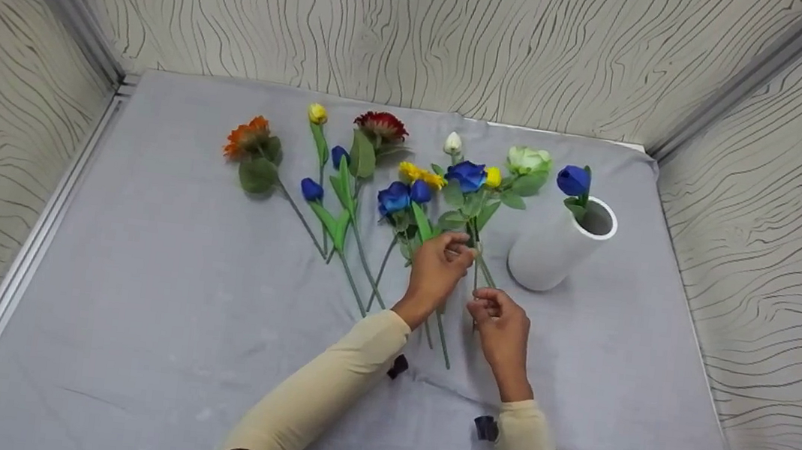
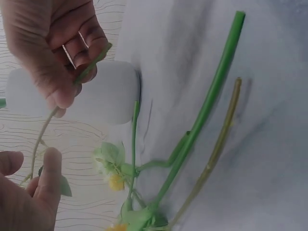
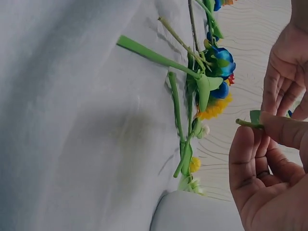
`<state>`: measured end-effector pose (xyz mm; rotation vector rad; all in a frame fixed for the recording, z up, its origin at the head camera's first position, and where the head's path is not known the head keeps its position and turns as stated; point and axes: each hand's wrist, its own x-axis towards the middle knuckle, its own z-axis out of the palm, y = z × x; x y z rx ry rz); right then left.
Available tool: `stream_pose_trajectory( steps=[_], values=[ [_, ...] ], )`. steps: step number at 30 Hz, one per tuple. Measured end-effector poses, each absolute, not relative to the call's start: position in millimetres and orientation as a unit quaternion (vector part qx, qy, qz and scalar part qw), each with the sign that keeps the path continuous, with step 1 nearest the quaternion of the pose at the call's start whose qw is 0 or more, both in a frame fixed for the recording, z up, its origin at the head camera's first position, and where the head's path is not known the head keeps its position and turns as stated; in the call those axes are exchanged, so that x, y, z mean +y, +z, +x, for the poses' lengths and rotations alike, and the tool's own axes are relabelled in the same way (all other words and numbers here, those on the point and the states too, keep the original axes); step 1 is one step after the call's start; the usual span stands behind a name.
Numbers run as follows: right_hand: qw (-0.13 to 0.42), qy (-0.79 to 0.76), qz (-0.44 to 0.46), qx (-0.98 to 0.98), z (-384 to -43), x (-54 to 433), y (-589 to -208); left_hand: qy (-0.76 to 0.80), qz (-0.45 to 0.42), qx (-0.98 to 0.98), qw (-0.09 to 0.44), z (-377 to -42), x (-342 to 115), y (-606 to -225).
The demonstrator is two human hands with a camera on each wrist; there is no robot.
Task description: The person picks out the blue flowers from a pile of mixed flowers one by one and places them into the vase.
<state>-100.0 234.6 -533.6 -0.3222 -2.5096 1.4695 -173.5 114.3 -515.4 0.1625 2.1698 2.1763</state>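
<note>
My right hand (image 1: 502, 335) pinches the lower end of a green stem (image 3: 249, 123) between thumb and fingers. That stem runs up to a blue rose (image 1: 467, 176), held above the cloth. Higher on the same stem, my left hand (image 1: 439, 271) has its thumb and fingers around it, just below the leaves; its grip is partly hidden. Right of both hands a white vase (image 1: 549, 253) stands with a blue tulip (image 1: 573, 180) in its mouth. Beside the left hand lie another blue rose (image 1: 394, 198), a blue tulip (image 1: 420, 192) and a yellow daisy-like flower (image 1: 422, 175).
An orange flower (image 1: 248, 138), a dark red flower (image 1: 382, 126), a yellow tulip (image 1: 318, 114), a white bud (image 1: 453, 143) and a pale green flower (image 1: 528, 160) lie on the grey cloth (image 1: 136, 300). Patterned panels (image 1: 393, 28) enclose the table's back and sides.
</note>
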Motion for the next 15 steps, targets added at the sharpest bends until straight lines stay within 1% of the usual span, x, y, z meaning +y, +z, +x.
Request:
stream_pose_trajectory(
  steps=[6, 15],
  values=[
    [0.129, 0.464, -0.077, -0.873, -95.9, 228.2, -536.4, 0.739, 0.027, 0.672, 0.035, -177.5, 113.6, -511.8],
    [0.12, 0.473, -0.077, -0.869, -95.5, 227.6, -538.4, 0.754, 0.024, 0.656, 0.024, -179.0, 111.2, -507.2]
  ],
)
